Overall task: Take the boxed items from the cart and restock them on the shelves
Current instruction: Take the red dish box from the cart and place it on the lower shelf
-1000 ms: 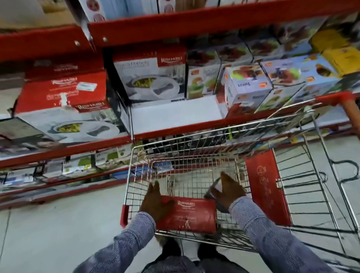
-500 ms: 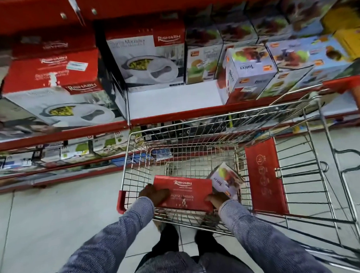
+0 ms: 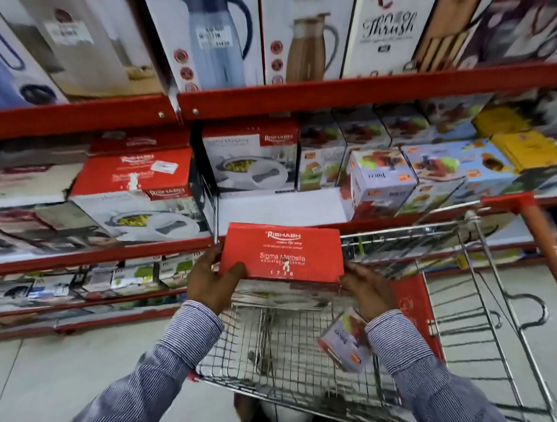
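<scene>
Red box (image 3: pixel 281 252), centre of frame, white lettering "Rishabh" and "Sigma Marbella" on its top face. Held up over the wire cart (image 3: pixel 489 312), level with the red front rail of the middle shelf (image 3: pixel 95 256).

Left hand (image 3: pixel 209 279): closed on the box's left edge, thumb lying on the top face, fingers underneath.

Right hand (image 3: pixel 363 290): at the box's lower right corner, fingers curled under it, supporting from below; thumb not clearly seen.

Both sleeves striped blue-grey.

Small white box (image 3: pixel 345 341) lies tilted in the cart basket, lower centre-right, just beside the right wrist.

Middle shelf: bare white gap (image 3: pixel 280 207) straight above the held box. A matching red-and-white box (image 3: pixel 251 157) stands at the back of that gap; another (image 3: pixel 134 192) sits to the left.

Upper shelf, top of frame: jug boxes (image 3: pixel 213 36).
</scene>
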